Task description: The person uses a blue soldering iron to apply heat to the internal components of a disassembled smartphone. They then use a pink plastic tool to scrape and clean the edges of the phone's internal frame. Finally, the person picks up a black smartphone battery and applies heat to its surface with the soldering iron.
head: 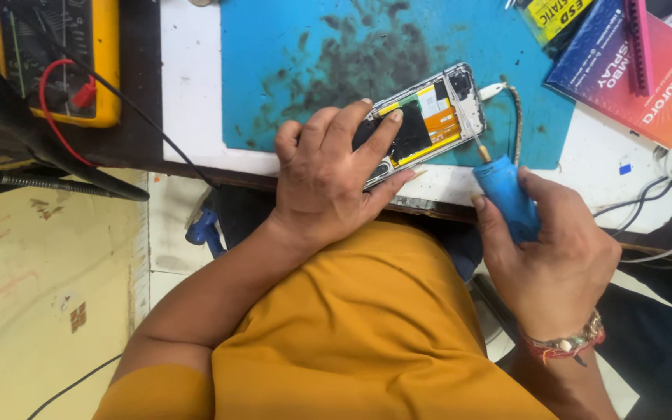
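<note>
So here's the setup: an opened-up phone (421,124) with its back cover off is lying on a stained blue work mat (289,62), close to the mat's near edge, tilted diagonally. You can see the guts inside the frame, a black patch in the middle, orange and yellow flex parts, and a board section up at the far end.

The left hand (328,175) is pressed down on the near end of the phone, fingers spread over it, index finger lying across the black area, basically pinning it to the surface (188,93). The right hand (550,257) is wrapped around a blue-handled screwdriver (503,190), gripping the handle tight, with the thin metal shaft angled up into the phone's upper part near the right edge. There's a beaded bracelet (569,342) on that wrist.

A braided cable (516,117) with a white plug sits just beside the top of the phone on the mat. Over on the left there's a yellow multimeter (79,54) with a red lead (60,101) looped on it. Top right has a reddish-blue box (639,70) with a pink strip lying on it, and some white cables (663,202) hanging off the surface's edge. Can't tell what's in the box, it's closed.
</note>
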